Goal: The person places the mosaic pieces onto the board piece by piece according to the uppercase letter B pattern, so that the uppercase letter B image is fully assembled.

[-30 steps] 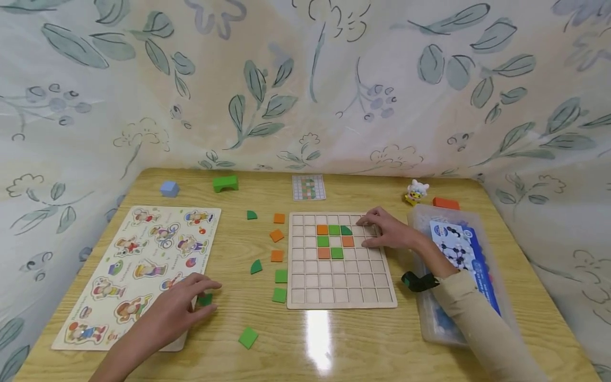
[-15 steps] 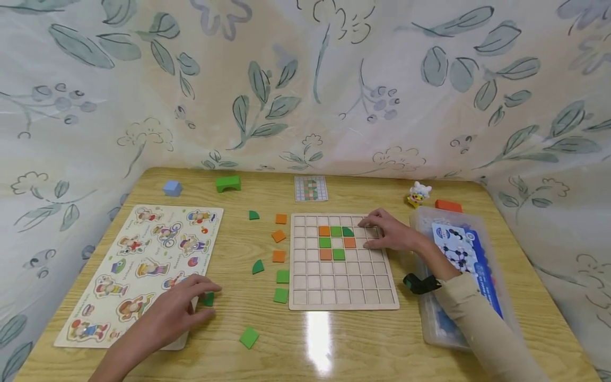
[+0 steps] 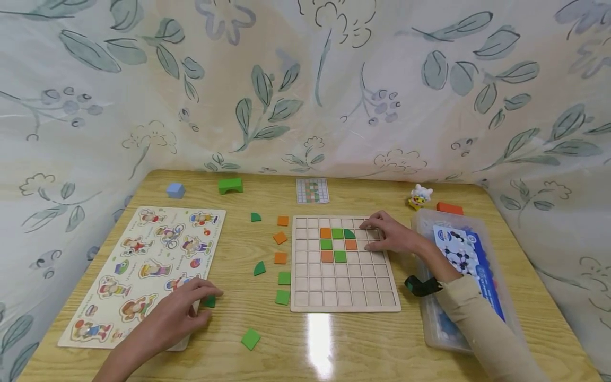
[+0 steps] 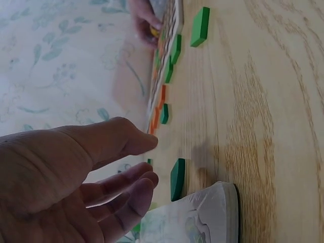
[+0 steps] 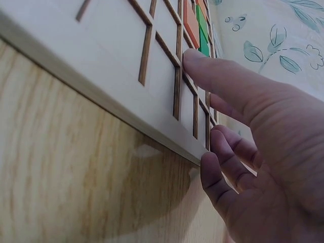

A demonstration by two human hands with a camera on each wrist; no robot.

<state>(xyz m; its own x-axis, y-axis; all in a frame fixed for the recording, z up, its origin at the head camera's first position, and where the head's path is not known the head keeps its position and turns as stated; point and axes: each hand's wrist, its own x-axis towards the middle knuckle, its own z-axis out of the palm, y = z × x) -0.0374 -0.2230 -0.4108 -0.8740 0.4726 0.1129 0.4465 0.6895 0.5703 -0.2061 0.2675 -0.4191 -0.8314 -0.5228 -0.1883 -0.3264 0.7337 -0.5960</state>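
Note:
My left hand (image 3: 174, 313) hovers by the right edge of a picture puzzle board (image 3: 164, 254), fingers loosely bent and holding nothing. Beside its fingertips, a dark green quarter-circle tile (image 4: 177, 179) stands apart from thumb and fingers in the left wrist view. On the wooden grid board (image 3: 343, 285), several orange and green tiles fill cells around a bare one, with a dark green quarter-circle (image 3: 349, 233) at their upper right. My right hand (image 3: 393, 236) lies over the grid's right edge, thumb and fingers apart, with nothing between them; its thumb reaches over the cells.
Loose orange squares (image 3: 282, 220), green squares (image 3: 250, 338) and dark green quarter-circles (image 3: 259, 268) lie between the boards. A pattern card (image 3: 312, 191) is behind the grid. A plastic box (image 3: 434, 329) stands right, near a figurine (image 3: 419, 197). Blue (image 3: 175, 190) and green blocks (image 3: 230, 185) sit back left.
The head view has shifted slightly, so the table appears a little further right and lower. Both hands stay almost where they were; the tiles on the grid look the same.

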